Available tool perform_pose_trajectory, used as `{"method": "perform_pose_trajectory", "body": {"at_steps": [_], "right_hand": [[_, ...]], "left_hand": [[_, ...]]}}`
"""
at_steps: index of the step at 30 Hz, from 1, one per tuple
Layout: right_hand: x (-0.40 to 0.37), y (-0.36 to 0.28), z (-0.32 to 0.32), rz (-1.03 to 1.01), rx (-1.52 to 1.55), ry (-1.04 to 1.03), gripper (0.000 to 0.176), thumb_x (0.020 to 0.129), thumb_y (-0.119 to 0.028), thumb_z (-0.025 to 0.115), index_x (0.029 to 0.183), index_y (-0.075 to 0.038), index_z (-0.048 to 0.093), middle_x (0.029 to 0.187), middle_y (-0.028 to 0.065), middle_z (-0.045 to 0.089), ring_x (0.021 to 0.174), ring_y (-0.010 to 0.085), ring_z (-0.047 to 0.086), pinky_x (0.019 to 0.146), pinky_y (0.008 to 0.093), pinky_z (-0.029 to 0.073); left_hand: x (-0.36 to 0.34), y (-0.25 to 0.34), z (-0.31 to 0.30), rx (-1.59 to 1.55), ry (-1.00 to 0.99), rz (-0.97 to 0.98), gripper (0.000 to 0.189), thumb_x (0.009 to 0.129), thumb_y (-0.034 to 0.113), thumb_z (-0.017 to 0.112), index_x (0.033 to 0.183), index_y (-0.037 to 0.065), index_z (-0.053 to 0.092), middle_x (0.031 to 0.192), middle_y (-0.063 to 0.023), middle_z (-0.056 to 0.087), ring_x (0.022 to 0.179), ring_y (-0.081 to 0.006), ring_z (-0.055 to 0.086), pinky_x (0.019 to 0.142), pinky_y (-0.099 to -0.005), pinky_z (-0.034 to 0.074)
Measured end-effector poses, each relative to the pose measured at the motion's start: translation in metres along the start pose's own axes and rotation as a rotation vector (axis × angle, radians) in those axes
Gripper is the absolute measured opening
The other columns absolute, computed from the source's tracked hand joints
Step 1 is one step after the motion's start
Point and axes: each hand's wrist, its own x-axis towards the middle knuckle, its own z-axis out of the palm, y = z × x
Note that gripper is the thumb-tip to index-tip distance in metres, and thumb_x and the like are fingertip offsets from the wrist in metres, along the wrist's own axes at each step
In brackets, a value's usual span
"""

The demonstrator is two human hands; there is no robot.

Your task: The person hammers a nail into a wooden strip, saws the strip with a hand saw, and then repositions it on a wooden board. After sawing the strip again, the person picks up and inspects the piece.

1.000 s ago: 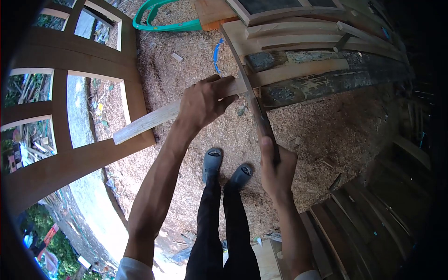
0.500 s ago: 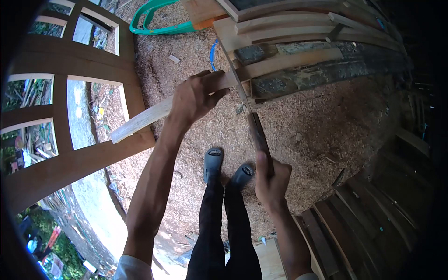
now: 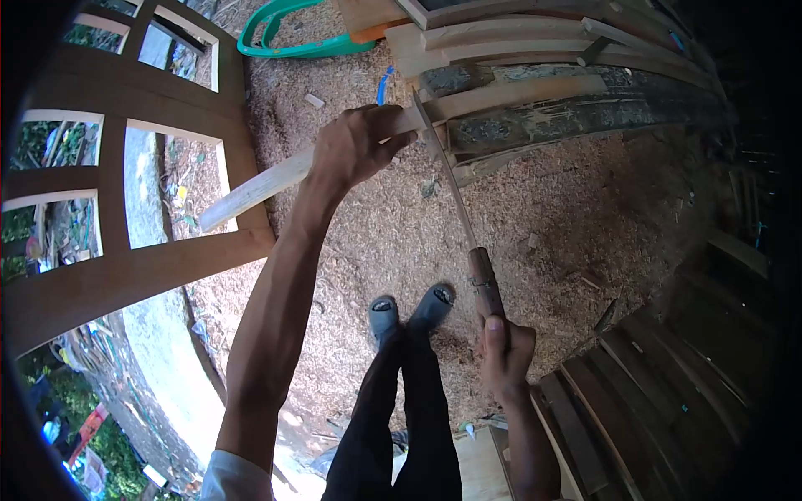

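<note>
A long, narrow wooden strip [image 3: 267,184] slants across the upper middle, its right part lying over dark, rough timbers [image 3: 535,125]. My left hand [image 3: 352,149] is wrapped over the strip, just left of the saw blade. In my right hand [image 3: 506,346], lower right of centre, is the wooden handle of a hand saw [image 3: 455,188]. The thin blade runs up and left from the handle, and its upper part crosses the strip beside the timbers' left end. Whether it has cut into the wood cannot be made out.
A wooden frame with square openings [image 3: 180,255] stands at the left. Green plastic loops [image 3: 313,48] lie at the top, near stacked boards [image 3: 518,33]. More planks [image 3: 601,409] are at the lower right. Wood shavings cover the ground around my feet [image 3: 433,305].
My right hand has drawn the saw down and to the right, so less blade extends above the strip. My left hand keeps its grip on the strip. My feet appear slightly shifted.
</note>
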Motion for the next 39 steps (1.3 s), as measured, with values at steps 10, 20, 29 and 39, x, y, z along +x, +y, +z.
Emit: {"method": "perform_pose_trajectory", "body": {"at_steps": [10,20,29,39], "right_hand": [[-0.007,-0.040,-0.025,-0.185,-0.059,-0.012,0.035,0.090,-0.032,0.058,0.073,-0.001,0.054,0.055,0.0001,0.050,0.049,0.0063,0.051,0.044,0.0228,0.037],[0.022,-0.015,-0.042,-0.102,0.201,0.025,0.027,0.089,-0.020,0.061,0.075,0.002,0.060,0.056,0.0006,0.052,0.049,0.0074,0.049,0.045,0.0257,0.036],[0.054,-0.021,-0.041,-0.132,0.233,0.039,0.027,0.090,-0.022,0.061,0.076,0.001,0.062,0.055,-0.0005,0.052,0.049,0.0054,0.050,0.045,0.0238,0.035],[0.014,0.001,-0.082,0.000,0.155,0.006,0.025,0.088,-0.021,0.062,0.078,0.001,0.063,0.051,-0.0005,0.050,0.047,0.0059,0.050,0.044,0.0255,0.035]], "left_hand": [[-0.002,0.003,-0.004,-0.058,-0.015,-0.100,0.047,0.080,0.045,0.070,0.114,0.013,0.065,0.104,-0.0116,0.068,0.094,-0.0309,0.066,0.080,-0.0406,0.051],[-0.001,-0.002,-0.003,-0.027,-0.023,-0.026,0.046,0.077,0.042,0.072,0.112,0.013,0.064,0.103,-0.0103,0.067,0.090,-0.0334,0.066,0.078,-0.0441,0.053],[0.005,0.001,0.000,0.158,-0.091,-0.005,0.049,0.079,0.046,0.069,0.102,0.005,0.058,0.093,-0.0133,0.066,0.084,-0.0339,0.066,0.070,-0.0447,0.054],[0.026,-0.009,-0.006,0.107,-0.328,-0.013,0.043,0.082,0.045,0.067,0.104,0.008,0.060,0.081,-0.0156,0.069,0.075,-0.0342,0.068,0.068,-0.0467,0.053]]}}
